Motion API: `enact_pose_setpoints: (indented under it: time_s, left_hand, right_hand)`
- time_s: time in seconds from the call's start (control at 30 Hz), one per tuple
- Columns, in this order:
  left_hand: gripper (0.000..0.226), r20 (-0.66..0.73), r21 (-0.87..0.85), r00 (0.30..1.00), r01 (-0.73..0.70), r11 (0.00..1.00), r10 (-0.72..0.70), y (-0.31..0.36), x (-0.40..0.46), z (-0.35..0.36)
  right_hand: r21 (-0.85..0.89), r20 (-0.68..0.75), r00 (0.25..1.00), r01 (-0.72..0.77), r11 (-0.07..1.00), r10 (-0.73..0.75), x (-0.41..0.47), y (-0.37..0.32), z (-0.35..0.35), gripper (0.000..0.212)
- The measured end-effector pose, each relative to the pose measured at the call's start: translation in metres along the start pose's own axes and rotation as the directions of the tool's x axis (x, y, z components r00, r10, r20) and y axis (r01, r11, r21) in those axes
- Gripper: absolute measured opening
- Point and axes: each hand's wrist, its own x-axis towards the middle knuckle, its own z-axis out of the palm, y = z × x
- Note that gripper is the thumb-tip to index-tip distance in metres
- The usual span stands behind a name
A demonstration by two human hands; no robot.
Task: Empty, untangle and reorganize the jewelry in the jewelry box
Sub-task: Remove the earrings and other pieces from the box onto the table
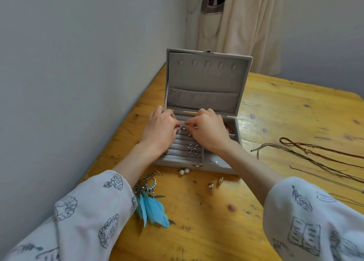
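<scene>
- The jewelry box [199,158] stands open on the wooden desk [275,110], close to the wall [78,63], lid upright; the five hooks and the pouch in the lid hold nothing.
- Both hands work over the ring-roll section at the back left of the tray. The left hand [161,128] and right hand [210,130] meet fingertip to fingertip over a small ring or stud [183,128] seated in a slot.
- Grip: fingers of both hands are curled and drawn together around that small piece; whether either hand has it firmly pinched, I cannot tell.
- Already in the tray: a pair of silver drop earrings [192,150] in the front rolls, a red beaded piece [229,129] in a right-hand compartment, and a small pale item in the front right compartment.
- Outside the box, on the desk: blue feather earrings [151,201] at the left forearm, two pearl studs [184,171] just before the front clasp, two small gold earrings [215,183], and cord necklaces [315,152] laid out straight on the right.
- Assessment: the step in hand appears to be seating small pieces in the rolls; refilling is partly done.
- Recommended practice: press the piece straight down between two rolls until the foam holds it, steadying the neighbouring roll with the other hand, and keep pairs side by side.
- Risk: the left forearm lies near the feather earrings and could sweep them off the desk.
</scene>
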Motion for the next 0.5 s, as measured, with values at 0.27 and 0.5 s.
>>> enact_pose_setpoints:
  time_s: [0.27,0.5]
  left_hand:
    - [0.021,0.001,-0.068,1.0,-0.015,0.998,0.015,-0.004,0.0,-0.004]
    - [0.009,0.072,-0.277,0.993,0.106,0.955,-0.089,0.002,-0.001,-0.023]
  right_hand:
    - [-0.161,-0.036,0.989,0.132,0.978,-0.14,-0.001,-0.004,0.007,0.025]
    - [0.245,0.074,0.989,-0.142,0.959,0.127,0.002,-0.009,-0.012,0.009]
